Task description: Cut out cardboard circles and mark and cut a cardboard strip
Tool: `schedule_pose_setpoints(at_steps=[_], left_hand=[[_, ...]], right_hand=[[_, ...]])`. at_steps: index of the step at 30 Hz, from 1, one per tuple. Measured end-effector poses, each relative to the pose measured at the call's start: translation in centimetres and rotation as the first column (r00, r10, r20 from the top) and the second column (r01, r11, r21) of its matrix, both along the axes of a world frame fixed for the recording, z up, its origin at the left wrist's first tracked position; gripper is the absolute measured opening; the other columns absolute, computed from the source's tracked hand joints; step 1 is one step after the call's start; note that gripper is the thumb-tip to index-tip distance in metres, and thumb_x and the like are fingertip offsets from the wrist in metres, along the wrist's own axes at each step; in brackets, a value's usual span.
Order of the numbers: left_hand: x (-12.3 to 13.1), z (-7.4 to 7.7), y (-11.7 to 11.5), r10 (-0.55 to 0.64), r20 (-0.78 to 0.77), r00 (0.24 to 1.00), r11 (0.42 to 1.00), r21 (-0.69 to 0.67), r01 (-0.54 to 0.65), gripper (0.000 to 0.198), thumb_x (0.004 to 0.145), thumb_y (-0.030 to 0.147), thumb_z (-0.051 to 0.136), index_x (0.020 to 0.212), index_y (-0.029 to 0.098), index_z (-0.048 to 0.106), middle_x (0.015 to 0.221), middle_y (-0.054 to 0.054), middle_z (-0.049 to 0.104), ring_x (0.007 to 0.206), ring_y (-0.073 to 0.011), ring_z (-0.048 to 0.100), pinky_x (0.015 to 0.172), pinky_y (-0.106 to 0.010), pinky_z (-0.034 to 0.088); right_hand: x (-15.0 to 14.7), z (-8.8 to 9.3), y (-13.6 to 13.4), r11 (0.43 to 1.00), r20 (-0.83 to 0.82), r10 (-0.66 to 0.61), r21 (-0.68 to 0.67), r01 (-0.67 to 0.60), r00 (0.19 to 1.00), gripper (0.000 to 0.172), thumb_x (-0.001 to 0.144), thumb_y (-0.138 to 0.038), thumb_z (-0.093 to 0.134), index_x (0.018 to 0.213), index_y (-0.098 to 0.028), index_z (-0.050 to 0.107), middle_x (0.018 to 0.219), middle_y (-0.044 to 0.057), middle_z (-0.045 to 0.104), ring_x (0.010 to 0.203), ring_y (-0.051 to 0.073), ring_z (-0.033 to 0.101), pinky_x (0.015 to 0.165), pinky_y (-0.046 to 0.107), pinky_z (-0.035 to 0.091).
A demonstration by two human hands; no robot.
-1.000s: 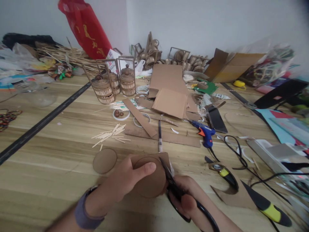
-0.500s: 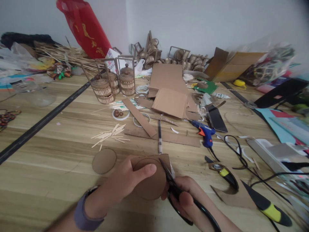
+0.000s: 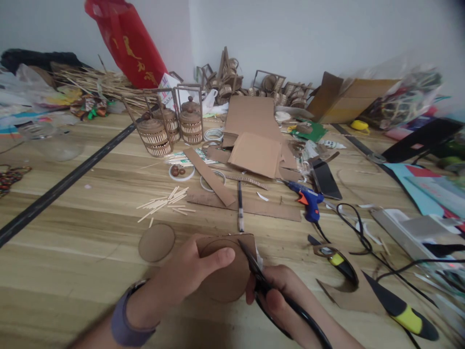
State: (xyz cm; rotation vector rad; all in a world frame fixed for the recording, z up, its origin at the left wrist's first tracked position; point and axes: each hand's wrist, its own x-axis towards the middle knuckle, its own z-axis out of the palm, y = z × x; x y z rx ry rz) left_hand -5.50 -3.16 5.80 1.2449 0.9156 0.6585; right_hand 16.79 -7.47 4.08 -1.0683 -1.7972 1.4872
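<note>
Left hand [image 3: 185, 277] is pinching our brown cardboard disc [image 3: 228, 280]; right hand [image 3: 280, 296] beside it is gripping black scissors [image 3: 252, 264]; short snips suit curves.

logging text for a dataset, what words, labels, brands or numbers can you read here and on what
No text here can be read.
red bag: gold brush-like marks, too blurred to read.
white packet below it: small red print, too small.
white strip at the back right: dark print, blurred.
cardboard piece in the left hand and scissors in the right hand: no lettering seen.
</note>
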Motion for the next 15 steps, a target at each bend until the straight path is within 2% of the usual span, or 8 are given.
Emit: schedule_pose_setpoints(at_steps=[8,15], left_hand=[[-0.14,-0.18,0.08,-0.010,0.005,1.000,1.000,-0.009,0.010,0.032,0.090,0.048,0.069,0.105,0.023,0.082,0.103,-0.003,0.083,0.108,-0.0282,0.070,0.108,-0.039,0.046],[0.00,0.13,-0.03,0.000,0.027,1.000,1.000,-0.022,0.001,0.031,0.090,0.046,0.068,0.106,0.023,0.082,0.106,-0.002,0.082,0.113,-0.0297,0.070,0.110,-0.040,0.046]], right_hand=[[-0.07,0.01,0.04,1.000,0.000,-0.003,-0.007,0.003,1.000,0.081,0.090,-0.088,0.034,0.077,-0.015,0.065,0.059,-0.004,0.041,0.052,0.010,0.034,0.048,0.023,0.026],[-0.17,0.30,0.10,0.999,0.011,-0.002,0.044,0.001,1.000,0.079,0.093,-0.085,0.032,0.075,-0.015,0.064,0.060,-0.004,0.042,0.052,0.010,0.035,0.049,0.023,0.029]])
